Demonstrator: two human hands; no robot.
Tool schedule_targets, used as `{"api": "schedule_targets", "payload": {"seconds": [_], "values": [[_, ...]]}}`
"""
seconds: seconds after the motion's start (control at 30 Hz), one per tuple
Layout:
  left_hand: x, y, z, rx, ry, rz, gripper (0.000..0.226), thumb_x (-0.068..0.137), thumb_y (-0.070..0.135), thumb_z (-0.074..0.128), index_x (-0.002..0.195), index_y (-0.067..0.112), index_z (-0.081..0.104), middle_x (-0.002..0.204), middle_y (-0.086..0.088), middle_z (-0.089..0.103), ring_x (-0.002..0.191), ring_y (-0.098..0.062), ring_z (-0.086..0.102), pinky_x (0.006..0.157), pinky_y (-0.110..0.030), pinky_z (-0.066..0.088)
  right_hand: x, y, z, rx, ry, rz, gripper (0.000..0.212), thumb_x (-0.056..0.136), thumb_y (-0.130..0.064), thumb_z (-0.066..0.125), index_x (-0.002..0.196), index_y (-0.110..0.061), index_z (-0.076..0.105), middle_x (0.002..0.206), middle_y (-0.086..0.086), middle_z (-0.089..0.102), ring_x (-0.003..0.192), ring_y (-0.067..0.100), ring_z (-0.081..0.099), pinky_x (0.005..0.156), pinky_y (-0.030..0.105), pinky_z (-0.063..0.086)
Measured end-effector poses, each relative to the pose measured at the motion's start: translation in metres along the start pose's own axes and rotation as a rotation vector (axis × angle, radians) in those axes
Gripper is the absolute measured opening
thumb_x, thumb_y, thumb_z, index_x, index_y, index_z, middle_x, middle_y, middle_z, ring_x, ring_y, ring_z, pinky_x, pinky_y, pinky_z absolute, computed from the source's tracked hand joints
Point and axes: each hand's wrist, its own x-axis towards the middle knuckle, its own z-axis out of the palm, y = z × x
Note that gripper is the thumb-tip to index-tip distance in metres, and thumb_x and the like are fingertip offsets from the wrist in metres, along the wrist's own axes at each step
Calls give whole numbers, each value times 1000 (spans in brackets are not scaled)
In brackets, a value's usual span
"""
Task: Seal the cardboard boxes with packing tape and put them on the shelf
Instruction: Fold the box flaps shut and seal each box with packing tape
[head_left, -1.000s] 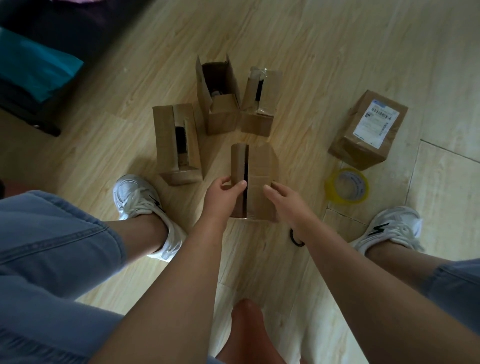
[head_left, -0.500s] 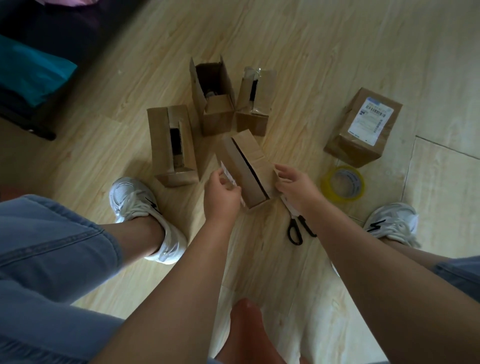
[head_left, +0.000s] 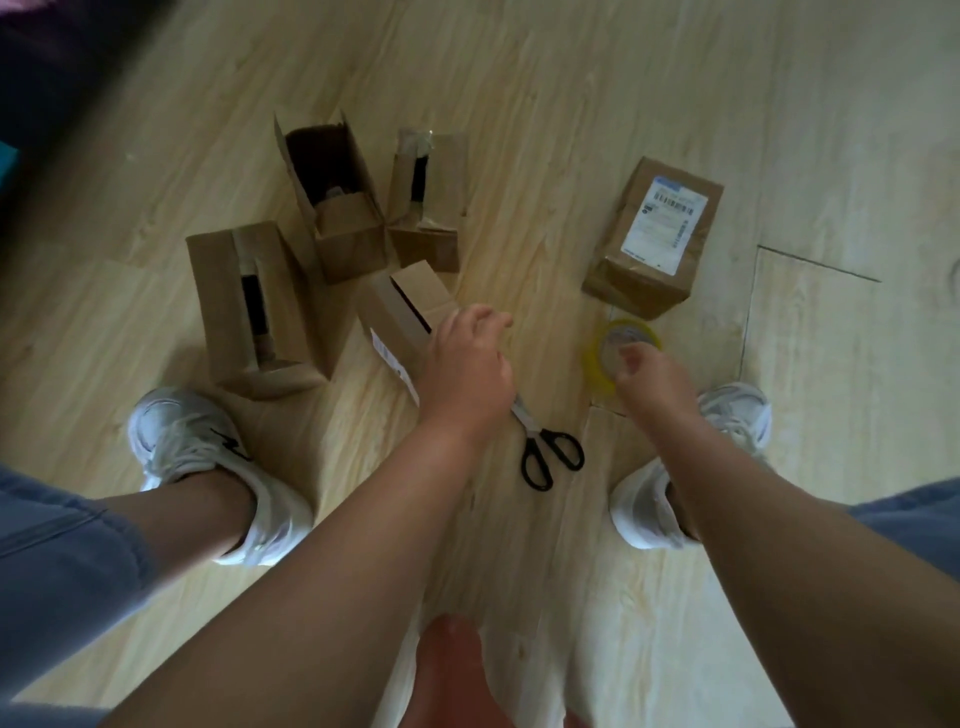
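Right hand (head_left: 649, 379) shifted to tape roll (head_left: 635, 328) — curled (grip unclear), left hand (head_left: 465, 366) relaxed on box (head_left: 400, 312).

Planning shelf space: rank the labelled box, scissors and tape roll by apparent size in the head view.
1. labelled box, clearly largest
2. scissors and tape roll: they look alike and both are partly hidden, so unranked

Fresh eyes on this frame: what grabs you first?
Four unsealed cardboard boxes stand clustered on the wooden floor at centre, and the left hand rests on the nearest box. To the right, the right hand is on a yellow tape roll, with a closed labelled box just beyond it. Black-handled scissors lie on the floor between the forearms.
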Motion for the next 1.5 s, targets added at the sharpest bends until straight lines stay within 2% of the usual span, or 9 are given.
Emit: {"api": "schedule_targets", "payload": {"seconds": [0.1, 0.27, 0.47, 0.63, 0.73, 0.9, 1.1, 1.37, 1.5], "values": [[3, -1, 5, 30, -19, -11, 43, 94, 4, 48, 135, 15, 58, 143, -5, 49, 139, -21, 35, 119, -36, 25, 15, 6, 5, -149, -71, -32, 51, 100, -17, 53, 150, -12, 43, 149, 11, 49, 134, 31, 48, 100, 37, 43], [1, -4, 7, 34, -45, -17, 40, 95, 5, 49, 133, 15, 60, 141, -4, 50, 138, -20, 36, 119, -39, 26, 31, 12, 21, -316, -190, -51, 40, 97, -17, 57, 136, -16, 56, 118, 10, 64, 107, 31, 61, 72, 32, 43], [0, -4, -5, 28, -32, -16, 38, 96, 6, 48, 130, 15, 62, 141, -2, 51, 139, -18, 36, 119, -33, 24, 32, 10, 19, -349, -160, -18, 32, 93, 3, 49, 117, -11, 66, 110, 13, 62, 98, 33, 59, 79, 37, 51], [-10, 2, -21, 19, -73, -7, 36, 98, 8, 47, 130, 17, 61, 143, 0, 49, 140, -16, 34, 118, -32, 24, 25, 5, 11, -413, -317, -59, 29, 100, -18, 53, 127, -13, 62, 118, 10, 64, 106, 29, 61, 75, 31, 45], [-23, 3, -27, -8, -82, -9, 34, 97, 9, 49, 127, 18, 63, 140, 2, 52, 136, -14, 37, 115, -31, 27, 19, 7, 18, -416, -283, -95, 26, 99, -21, 55, 121, -10, 62, 105, 9, 63, 95, 26, 60, 71, 30, 41], [-42, -4, -34, 9, -104, -13, 34, 98, 8, 49, 126, 18, 63, 135, 4, 54, 132, -12, 40, 110, -23, 25, 10, -1, 34, -401, -188, -90, 24, 98, -28, 59, 112, -9, 61, 109, 13, 65, 97, 29, 62, 71, 33, 47], [-35, -10, -36, 3, -84, -37, 34, 99, 9, 47, 126, 20, 63, 135, 6, 54, 131, -9, 40, 106, -19, 24, 12, -5, 30, -447, -166, -69, 11, 98, -9, 54, 90, -9, 61, 89, 8, 60, 81, 24, 55, 64, 30, 39], [-30, -3, -38, -92, -45, -46, 34, 97, 6, 48, 123, 19, 64, 131, 7, 56, 128, -8, 43, 105, -22, 32, -24, -24, 6, -181, -109, -182, 36, 101, -14, 42, 135, -9, 55, 134, 15, 56, 104, 27, 55, 80, 32, 40], [-25, 2, -53, -158, -22, -85, 37, 97, 6, 48, 126, 22, 64, 136, 5, 55, 131, -12, 44, 109, -27, 36, -43, -32, -3, -48, -26, -233, 28, 99, -10, 46, 123, -7, 61, 127, 14, 56, 92, 21, 51, 74, 32, 38]]}}
